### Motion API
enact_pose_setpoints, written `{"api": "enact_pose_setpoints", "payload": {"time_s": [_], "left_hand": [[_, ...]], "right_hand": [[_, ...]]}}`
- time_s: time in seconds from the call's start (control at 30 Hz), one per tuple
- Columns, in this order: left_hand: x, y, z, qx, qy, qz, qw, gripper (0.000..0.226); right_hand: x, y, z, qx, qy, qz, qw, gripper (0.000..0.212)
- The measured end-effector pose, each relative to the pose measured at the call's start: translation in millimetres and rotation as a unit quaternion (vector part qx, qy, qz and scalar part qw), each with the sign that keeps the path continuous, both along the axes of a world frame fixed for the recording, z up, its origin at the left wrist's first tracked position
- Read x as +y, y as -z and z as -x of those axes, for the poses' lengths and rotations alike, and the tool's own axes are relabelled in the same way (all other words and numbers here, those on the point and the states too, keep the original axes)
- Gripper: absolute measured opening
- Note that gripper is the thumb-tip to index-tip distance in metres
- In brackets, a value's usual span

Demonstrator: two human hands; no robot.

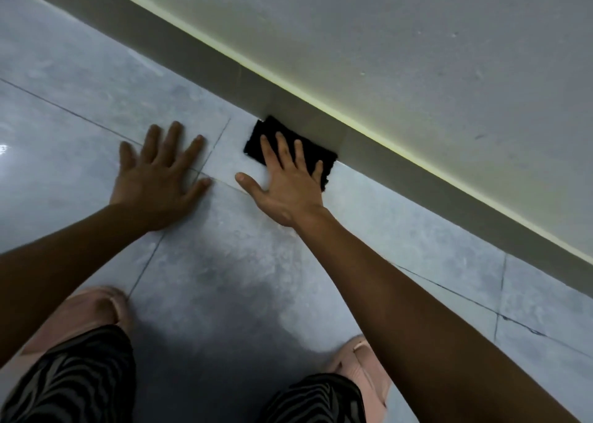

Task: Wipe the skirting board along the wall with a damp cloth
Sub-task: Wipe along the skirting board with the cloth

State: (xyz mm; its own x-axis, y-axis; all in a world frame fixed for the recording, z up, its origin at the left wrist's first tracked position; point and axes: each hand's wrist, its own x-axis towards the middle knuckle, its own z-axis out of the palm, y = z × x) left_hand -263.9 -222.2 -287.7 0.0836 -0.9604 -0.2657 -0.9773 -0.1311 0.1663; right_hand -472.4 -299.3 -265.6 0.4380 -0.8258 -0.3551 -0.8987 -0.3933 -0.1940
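Note:
A grey skirting board (394, 162) runs diagonally from upper left to lower right at the foot of the wall, with a pale yellow strip along its top. A black folded cloth (266, 135) lies on the floor tile, its far edge against the board. My right hand (284, 182) lies flat with spread fingers on the cloth, the thumb out on the tile. To its left, my left hand (160, 178) is spread flat on the floor and holds nothing.
The floor is glossy grey tile (244, 271) with thin grout lines. The pale wall (433, 53) fills the upper right. My knees in striped shorts and two pink slippers (362, 361) sit at the bottom of the view.

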Motion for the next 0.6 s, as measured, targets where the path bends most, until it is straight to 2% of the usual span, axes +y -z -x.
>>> {"api": "enact_pose_setpoints", "payload": {"time_s": [0.1, 0.27, 0.43, 0.6], "left_hand": [[1.3, -2.6, -13.4, 0.015, -0.012, 0.015, 1.0, 0.069], [10.4, -1.3, -58.9, 0.01, -0.068, 0.02, 0.997, 0.069], [13.0, 0.1, -65.2, 0.018, -0.062, 0.008, 0.998, 0.068], [13.9, -1.9, -64.5, 0.016, -0.072, 0.018, 0.997, 0.066]], "right_hand": [[2.6, -1.3, 32.4, -0.014, 0.001, 0.0, 1.0, 0.08], [18.8, -9.0, 109.0, 0.101, 0.051, 0.024, 0.993, 0.087], [7.2, -11.7, 62.4, 0.075, 0.028, -0.018, 0.997, 0.101], [-16.4, -12.3, -17.3, 0.066, -0.06, -0.053, 0.995, 0.094]]}}
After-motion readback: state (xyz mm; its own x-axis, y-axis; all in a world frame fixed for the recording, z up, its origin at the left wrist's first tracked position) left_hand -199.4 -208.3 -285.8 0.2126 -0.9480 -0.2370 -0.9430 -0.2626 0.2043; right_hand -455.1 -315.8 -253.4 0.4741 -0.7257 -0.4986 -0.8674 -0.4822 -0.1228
